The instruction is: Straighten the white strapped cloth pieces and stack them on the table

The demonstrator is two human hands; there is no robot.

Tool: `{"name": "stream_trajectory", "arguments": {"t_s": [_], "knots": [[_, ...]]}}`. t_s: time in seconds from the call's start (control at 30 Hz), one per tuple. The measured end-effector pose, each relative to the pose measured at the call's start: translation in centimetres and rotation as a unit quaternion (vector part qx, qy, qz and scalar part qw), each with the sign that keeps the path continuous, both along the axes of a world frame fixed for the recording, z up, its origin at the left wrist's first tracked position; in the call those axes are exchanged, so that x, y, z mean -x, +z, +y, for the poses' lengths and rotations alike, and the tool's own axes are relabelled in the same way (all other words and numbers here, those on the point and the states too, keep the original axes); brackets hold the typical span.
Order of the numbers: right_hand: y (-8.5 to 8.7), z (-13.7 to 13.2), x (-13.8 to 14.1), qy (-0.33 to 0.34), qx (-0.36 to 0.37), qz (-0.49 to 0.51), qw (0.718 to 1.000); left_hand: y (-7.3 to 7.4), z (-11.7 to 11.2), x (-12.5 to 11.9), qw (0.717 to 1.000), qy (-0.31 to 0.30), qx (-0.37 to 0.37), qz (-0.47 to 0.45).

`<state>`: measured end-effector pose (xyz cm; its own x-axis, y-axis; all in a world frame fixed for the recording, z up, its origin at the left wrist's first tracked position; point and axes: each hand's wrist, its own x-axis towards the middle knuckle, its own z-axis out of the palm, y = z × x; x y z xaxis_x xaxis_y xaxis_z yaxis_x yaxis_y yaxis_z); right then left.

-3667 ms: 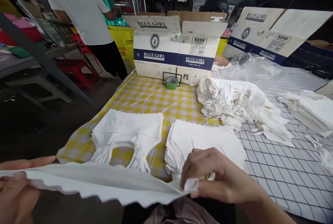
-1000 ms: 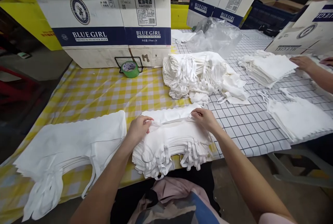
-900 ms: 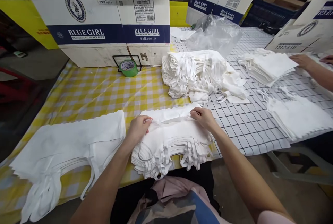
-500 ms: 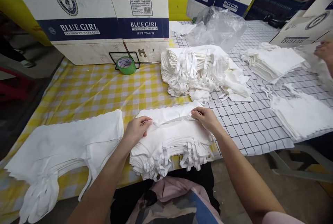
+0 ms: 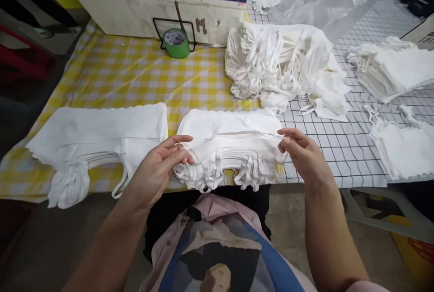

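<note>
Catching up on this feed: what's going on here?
A person's left hand and right hand are at opposite ends of a stack of white cloth pieces; whether either grips it is unclear. Another white stack lies to its left on the yellow checked tablecloth. A bulkier white pile sits behind, toward the right, with a green tape roll nearby.

Carton (image 5: 156, 2), left blue panel: BLUE GIRL, tops cut off, over PREMIUM PILSENER BEER
Carton, right blue panel: BLUE GIRL, PREMIUM PILSENER BEER, 净含量: 275ml x 24
Carton, white base: brown M
Tape roll (image 5: 178, 48), core: print illegible
</note>
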<state>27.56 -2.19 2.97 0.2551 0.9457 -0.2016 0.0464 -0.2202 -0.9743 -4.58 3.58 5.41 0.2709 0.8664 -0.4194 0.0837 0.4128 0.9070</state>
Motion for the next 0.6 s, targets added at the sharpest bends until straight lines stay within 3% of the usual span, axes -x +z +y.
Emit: {"name": "stream_trajectory", "arguments": {"t_s": [0.13, 0.27, 0.6], "knots": [[0.8, -2.9, -0.1, -0.025, -0.005, -0.017, 1.000, 0.4, -3.0, -0.1, 0.996, 0.048, 0.037, -0.071], [0.4, -5.3, -0.1, -0.038, -0.018, -0.006, 0.999, 0.2, -5.2, 0.0, 0.990, 0.064, 0.041, -0.117], [-1.6, -8.5, 0.2, -0.077, -0.013, 0.018, 0.997, -2.2, -8.9, -0.7, 0.984, 0.081, 0.047, -0.154]]}}
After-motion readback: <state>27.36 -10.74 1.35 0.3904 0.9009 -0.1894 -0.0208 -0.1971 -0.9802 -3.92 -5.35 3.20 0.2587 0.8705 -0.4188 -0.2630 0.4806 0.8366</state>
